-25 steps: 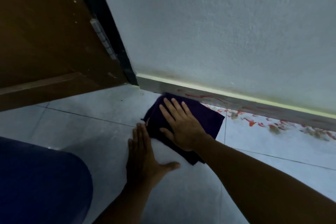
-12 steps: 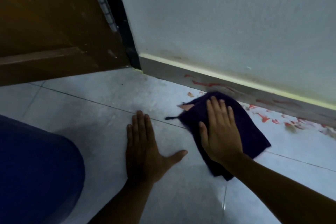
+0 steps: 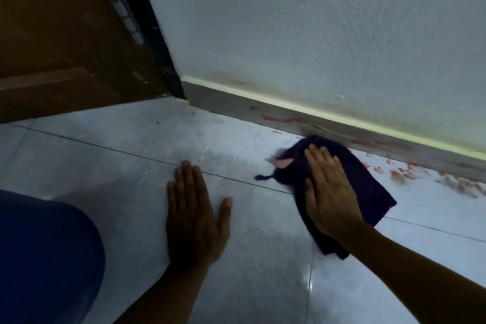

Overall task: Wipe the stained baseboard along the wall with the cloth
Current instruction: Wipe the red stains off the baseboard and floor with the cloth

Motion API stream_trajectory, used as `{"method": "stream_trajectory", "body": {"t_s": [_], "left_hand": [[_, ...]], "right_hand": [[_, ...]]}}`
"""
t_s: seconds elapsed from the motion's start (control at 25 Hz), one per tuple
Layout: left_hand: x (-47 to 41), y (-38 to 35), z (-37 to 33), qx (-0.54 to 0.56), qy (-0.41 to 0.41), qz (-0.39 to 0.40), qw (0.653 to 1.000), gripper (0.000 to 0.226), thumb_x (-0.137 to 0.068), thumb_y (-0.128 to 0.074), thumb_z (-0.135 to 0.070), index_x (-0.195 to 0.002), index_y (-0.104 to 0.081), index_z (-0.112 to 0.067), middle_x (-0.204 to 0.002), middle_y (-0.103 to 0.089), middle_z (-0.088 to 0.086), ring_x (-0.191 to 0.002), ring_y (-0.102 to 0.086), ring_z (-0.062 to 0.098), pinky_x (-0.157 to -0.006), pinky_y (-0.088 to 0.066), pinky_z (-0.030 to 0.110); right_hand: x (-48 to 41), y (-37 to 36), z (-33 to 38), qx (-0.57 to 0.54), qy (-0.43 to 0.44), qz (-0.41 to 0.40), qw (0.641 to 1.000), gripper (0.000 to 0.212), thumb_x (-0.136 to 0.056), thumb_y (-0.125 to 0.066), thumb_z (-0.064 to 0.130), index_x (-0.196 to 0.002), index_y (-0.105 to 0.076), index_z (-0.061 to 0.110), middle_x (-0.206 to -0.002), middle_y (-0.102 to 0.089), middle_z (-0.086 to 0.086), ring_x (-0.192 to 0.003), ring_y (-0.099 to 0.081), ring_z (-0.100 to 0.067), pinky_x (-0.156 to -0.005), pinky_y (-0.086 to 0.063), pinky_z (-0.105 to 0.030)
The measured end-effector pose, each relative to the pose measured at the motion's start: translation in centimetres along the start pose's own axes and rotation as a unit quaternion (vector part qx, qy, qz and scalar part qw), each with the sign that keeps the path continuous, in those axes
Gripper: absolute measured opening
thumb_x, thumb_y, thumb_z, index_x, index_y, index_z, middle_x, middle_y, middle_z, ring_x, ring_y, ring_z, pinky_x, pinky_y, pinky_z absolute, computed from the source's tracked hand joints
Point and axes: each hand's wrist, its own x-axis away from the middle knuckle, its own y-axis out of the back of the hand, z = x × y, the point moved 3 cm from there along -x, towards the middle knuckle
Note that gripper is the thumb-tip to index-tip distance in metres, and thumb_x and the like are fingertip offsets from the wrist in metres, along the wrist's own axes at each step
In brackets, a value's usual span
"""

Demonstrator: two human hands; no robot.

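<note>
A grey baseboard (image 3: 231, 105) runs along the foot of the white wall, smeared with red stains from its middle to the right. A dark purple cloth (image 3: 368, 187) lies flat on the floor tiles, its far edge touching the baseboard. My right hand (image 3: 328, 192) presses flat on the cloth, fingers together and pointing at the wall. My left hand (image 3: 194, 213) rests flat on the bare tile to the left, fingers spread, holding nothing.
Red stains (image 3: 410, 171) dot the floor tiles to the right of the cloth. A brown wooden door (image 3: 65, 47) with a dark frame (image 3: 155, 34) stands at the left. My blue-clad knee (image 3: 44, 258) fills the lower left.
My right hand has slid the cloth to the right along the wall, away from the door frame, and its far edge now meets the baseboard. My left hand stays planted on the tile.
</note>
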Motion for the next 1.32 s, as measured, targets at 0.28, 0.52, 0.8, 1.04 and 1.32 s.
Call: {"method": "stream_trajectory", "body": {"t_s": [0.28, 0.52, 0.8, 1.04, 1.32], "left_hand": [[-0.1, -0.1, 0.2, -0.005, -0.007, -0.032, 0.999, 0.085, -0.102, -0.033, -0.055, -0.165, -0.015, -0.001, -0.174, -0.015, 0.018, -0.161, -0.021, 0.034, -0.131, -0.014, 0.048], [0.1, -0.1, 0.2, -0.003, -0.017, -0.025, 1.0, 0.084, -0.104, -0.027, -0.056, -0.166, -0.01, -0.002, -0.176, -0.006, 0.018, -0.164, -0.008, 0.033, -0.133, -0.013, 0.05], [0.0, -0.3, 0.2, -0.006, -0.02, -0.034, 0.999, 0.078, -0.106, -0.025, -0.05, -0.166, -0.011, -0.002, -0.176, -0.008, 0.018, -0.164, -0.009, 0.033, -0.133, -0.016, 0.052], [0.0, -0.5, 0.3, -0.004, -0.016, -0.061, 0.998, 0.071, -0.107, -0.026, -0.042, -0.166, -0.017, -0.004, -0.175, -0.016, 0.014, -0.163, -0.016, 0.029, -0.132, -0.019, 0.051], [0.1, -0.4, 0.2, 0.003, -0.015, -0.066, 0.998, 0.068, -0.108, -0.03, -0.037, -0.165, -0.018, -0.001, -0.175, -0.013, 0.017, -0.164, -0.013, 0.031, -0.132, -0.018, 0.052]], "right_hand": [[-9.0, -2.2, 11.9, 0.006, 0.182, 0.045, 0.982, 0.06, -0.102, -0.03, 0.032, -0.158, -0.021, 0.015, -0.166, -0.018, -0.004, -0.154, -0.01, -0.017, -0.126, 0.002, -0.035], [-1.9, -1.2, 3.4, 0.005, -0.014, -0.032, 0.999, 0.059, -0.1, -0.027, 0.033, -0.156, -0.027, 0.013, -0.164, -0.027, -0.007, -0.153, -0.017, -0.019, -0.126, -0.01, -0.043], [-3.7, -1.4, 5.8, 0.03, 0.088, 0.023, 0.995, 0.063, -0.102, -0.022, 0.037, -0.159, -0.017, 0.01, -0.167, -0.015, -0.008, -0.155, -0.006, -0.022, -0.125, -0.011, -0.047], [-10.0, -1.8, 11.7, 0.005, 0.221, 0.056, 0.974, 0.059, -0.103, -0.032, 0.035, -0.159, -0.02, 0.02, -0.166, -0.019, 0.0, -0.153, -0.014, -0.013, -0.126, -0.005, -0.033], [-2.0, -1.4, 5.1, 0.018, -0.02, -0.031, 0.999, 0.061, -0.102, -0.023, 0.035, -0.157, -0.023, 0.01, -0.165, -0.022, -0.009, -0.154, -0.013, -0.021, -0.126, -0.011, -0.045]]}}
